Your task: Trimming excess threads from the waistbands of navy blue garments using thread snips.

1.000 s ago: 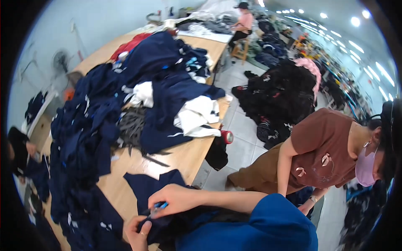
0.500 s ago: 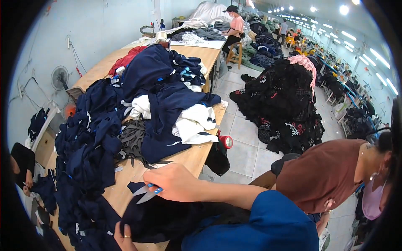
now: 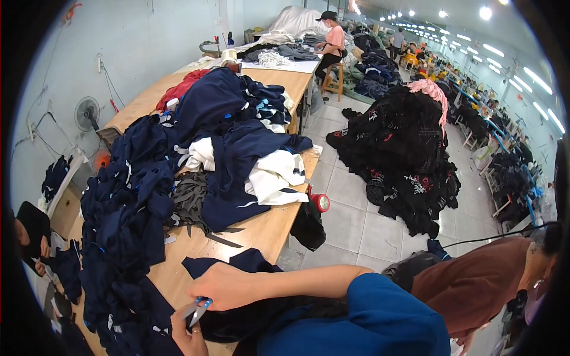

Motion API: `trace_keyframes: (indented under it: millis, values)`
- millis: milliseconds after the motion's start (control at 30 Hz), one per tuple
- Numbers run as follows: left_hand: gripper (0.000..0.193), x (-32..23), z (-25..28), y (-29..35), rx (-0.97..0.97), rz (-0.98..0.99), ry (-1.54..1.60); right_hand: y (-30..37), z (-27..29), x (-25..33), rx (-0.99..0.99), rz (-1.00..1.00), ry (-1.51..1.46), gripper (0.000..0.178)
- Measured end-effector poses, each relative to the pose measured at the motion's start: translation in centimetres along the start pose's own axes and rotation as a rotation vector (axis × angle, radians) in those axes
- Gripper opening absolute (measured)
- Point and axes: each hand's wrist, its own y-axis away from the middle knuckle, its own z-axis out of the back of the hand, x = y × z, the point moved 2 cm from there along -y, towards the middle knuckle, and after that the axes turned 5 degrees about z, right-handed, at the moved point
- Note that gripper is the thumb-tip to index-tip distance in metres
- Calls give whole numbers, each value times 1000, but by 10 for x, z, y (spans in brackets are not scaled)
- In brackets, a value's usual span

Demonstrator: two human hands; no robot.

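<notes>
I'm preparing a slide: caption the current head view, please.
Right hand holding blue-handled scissors near left hand; navy garments heaped on wooden table.

Blue-handled snips (image 3: 196, 312), navy garments (image 3: 133, 202), white cloth (image 3: 276, 178), grey strips (image 3: 189, 199), black heap (image 3: 395, 136) with red-and-white print, perhaps checked.

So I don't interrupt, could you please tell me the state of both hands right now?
Left hand: at the edge of the dark fabric; grip cannot be told.
Right hand: closed, holding blue-handled snips.
</notes>
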Motion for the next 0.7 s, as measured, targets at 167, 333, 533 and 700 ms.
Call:
trace_keyframes:
  millis: [167,333,533,700]
  values:
    - [39,33,-13,13,-85,216,23,-6,31,9,-369,135,318,21]
    - [47,18,24,0,-133,182,70,7,78,3,-598,103,483,19]
    - [23,60,73,11,-528,207,-97,30,92,-26,-653,-14,497,29]
    - [61,72,44,5,-606,62,-303,71,75,-51,-612,-187,414,36]
